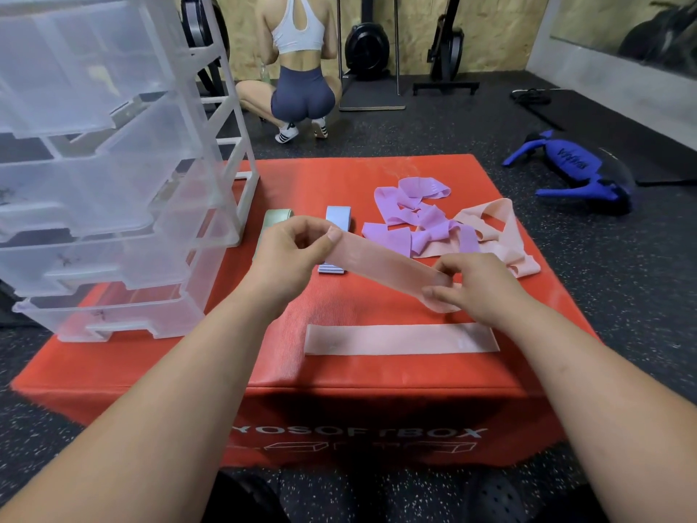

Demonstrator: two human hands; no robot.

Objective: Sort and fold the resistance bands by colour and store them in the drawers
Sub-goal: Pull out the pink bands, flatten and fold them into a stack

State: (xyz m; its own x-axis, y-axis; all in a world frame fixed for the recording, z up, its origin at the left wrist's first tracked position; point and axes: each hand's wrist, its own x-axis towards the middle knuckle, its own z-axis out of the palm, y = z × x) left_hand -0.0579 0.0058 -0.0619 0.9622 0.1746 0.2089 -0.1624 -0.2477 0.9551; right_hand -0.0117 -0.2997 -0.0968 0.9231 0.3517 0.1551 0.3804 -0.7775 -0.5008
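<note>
Left hand [290, 254] and right hand [475, 285] each pinch an end of a pink band [377, 264], held taut above the box [264, 356] centre. Fold end to end, edges flush, then stack on the flat pink band [399, 338] near the front edge.

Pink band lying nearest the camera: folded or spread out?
Spread flat: the pink band lies as one long straight strip on the red box.

left hand [290, 254]: raised, fingers pinching | right hand [479, 286]: raised, fingers pinching
</note>
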